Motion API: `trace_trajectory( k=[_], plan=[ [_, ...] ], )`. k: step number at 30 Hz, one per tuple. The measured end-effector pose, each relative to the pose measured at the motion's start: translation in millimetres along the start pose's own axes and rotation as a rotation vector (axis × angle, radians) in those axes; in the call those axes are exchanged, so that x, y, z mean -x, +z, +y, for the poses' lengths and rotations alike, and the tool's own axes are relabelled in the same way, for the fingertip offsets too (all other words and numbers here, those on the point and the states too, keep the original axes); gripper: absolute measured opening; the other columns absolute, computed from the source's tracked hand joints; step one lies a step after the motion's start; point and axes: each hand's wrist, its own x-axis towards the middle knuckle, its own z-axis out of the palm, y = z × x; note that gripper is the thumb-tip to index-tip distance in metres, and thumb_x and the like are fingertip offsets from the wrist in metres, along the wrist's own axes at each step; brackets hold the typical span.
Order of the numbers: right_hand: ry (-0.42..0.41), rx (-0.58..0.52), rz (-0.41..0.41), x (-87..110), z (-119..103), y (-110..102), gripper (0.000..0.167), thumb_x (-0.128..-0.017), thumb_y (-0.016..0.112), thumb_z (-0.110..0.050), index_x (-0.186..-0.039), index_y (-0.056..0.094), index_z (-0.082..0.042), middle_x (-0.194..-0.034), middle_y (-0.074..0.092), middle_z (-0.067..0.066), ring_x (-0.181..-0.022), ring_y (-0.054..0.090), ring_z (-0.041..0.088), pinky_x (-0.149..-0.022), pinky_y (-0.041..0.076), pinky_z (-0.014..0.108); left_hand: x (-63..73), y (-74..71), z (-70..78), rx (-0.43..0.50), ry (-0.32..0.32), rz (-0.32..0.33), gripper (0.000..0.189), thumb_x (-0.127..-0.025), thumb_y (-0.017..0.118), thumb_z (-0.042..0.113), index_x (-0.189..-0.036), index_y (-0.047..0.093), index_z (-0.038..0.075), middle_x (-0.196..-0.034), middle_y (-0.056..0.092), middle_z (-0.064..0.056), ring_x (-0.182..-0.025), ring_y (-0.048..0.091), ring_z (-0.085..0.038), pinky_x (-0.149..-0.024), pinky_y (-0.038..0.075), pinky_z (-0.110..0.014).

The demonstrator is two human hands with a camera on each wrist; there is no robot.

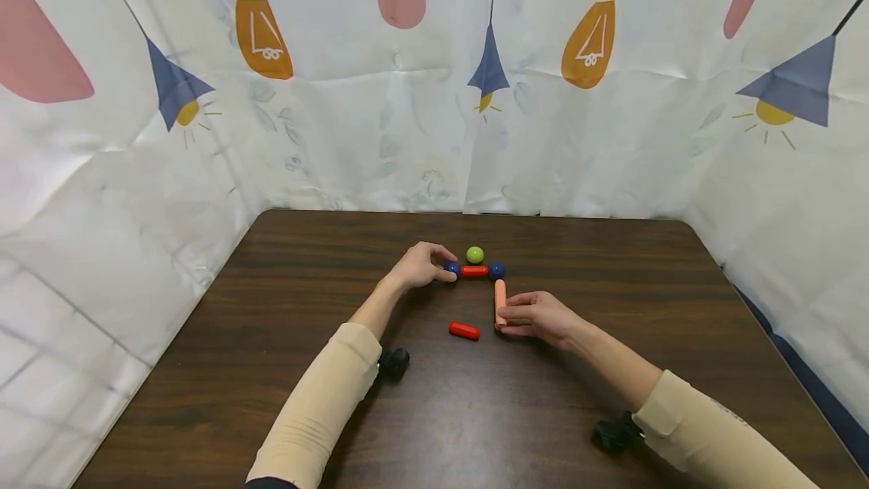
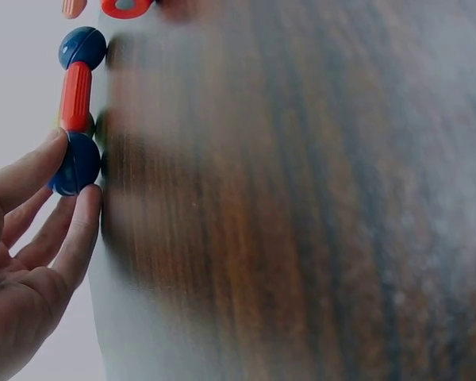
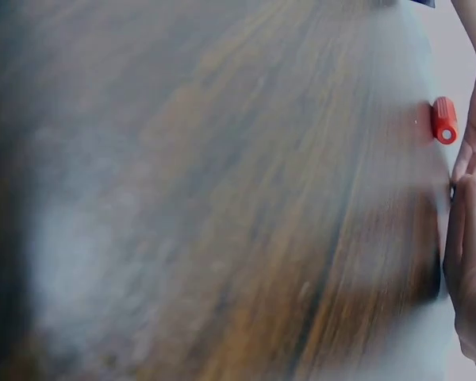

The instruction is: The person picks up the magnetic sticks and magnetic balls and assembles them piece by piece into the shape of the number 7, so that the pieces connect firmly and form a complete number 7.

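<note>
In the head view my left hand (image 1: pixel 422 266) pinches a dark blue ball (image 1: pixel 452 270) between thumb and fingertips. A red rod (image 1: pixel 474 271) links that ball to a second blue ball (image 1: pixel 496 271) on its right. The left wrist view shows the same red rod (image 2: pixel 77 97) seated between both balls. My right hand (image 1: pixel 539 317) holds a peach-coloured rod (image 1: pixel 500 300) by its near end; the rod's far end points at the second blue ball, and I cannot tell whether they touch. In the right wrist view the fingers (image 3: pixel 474 226) largely hide the peach rod.
A lime green ball (image 1: pixel 474 255) sits just behind the linked red rod. One loose red rod (image 1: pixel 465 330) lies on the dark wooden table (image 1: pixel 271 323), nearer me and between the two hands. A patterned white curtain (image 1: pixel 353 142) hangs behind the table.
</note>
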Motion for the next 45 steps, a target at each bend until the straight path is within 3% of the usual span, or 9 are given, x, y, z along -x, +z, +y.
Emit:
trace_trajectory(
  k=[14, 24, 45],
  plan=[
    [0.015, -0.035, 0.016, -10.4, -2, 6, 0.051, -0.102, 0.063, -0.004, -0.143, 0.04, 0.018, -0.113, 0.066, 0.02, -0.1, 0.073, 0.025, -0.09, 0.055, 0.036, -0.2, -1.1, -0.4, 0.001, 0.003, -0.005, 0.03, -0.088, 0.084, 0.016, -0.116, 0.076, 0.011, -0.111, 0.07, -0.004, -0.099, 0.064, -0.021, -0.085, 0.052, -0.036],
    [0.012, -0.039, 0.017, -18.5, -1, 8, 0.047, -0.102, 0.064, -0.005, -0.139, 0.045, 0.017, -0.107, 0.072, 0.018, -0.1, 0.073, 0.025, -0.09, 0.055, 0.037, -0.3, -2.1, 0.0, 0.004, 0.006, -0.01, 0.03, -0.088, 0.084, 0.015, -0.117, 0.076, 0.01, -0.112, 0.071, -0.004, -0.1, 0.066, -0.021, -0.086, 0.052, -0.036],
    [0.002, -0.032, 0.021, -23.3, 0, 11, 0.046, -0.102, 0.062, -0.003, -0.139, 0.046, 0.018, -0.11, 0.072, 0.019, -0.102, 0.072, 0.023, -0.091, 0.055, 0.035, -0.3, -0.3, 0.3, 0.007, 0.0, -0.001, 0.03, -0.088, 0.084, 0.016, -0.115, 0.076, 0.011, -0.111, 0.071, -0.004, -0.1, 0.066, -0.021, -0.087, 0.052, -0.037]
  ],
)
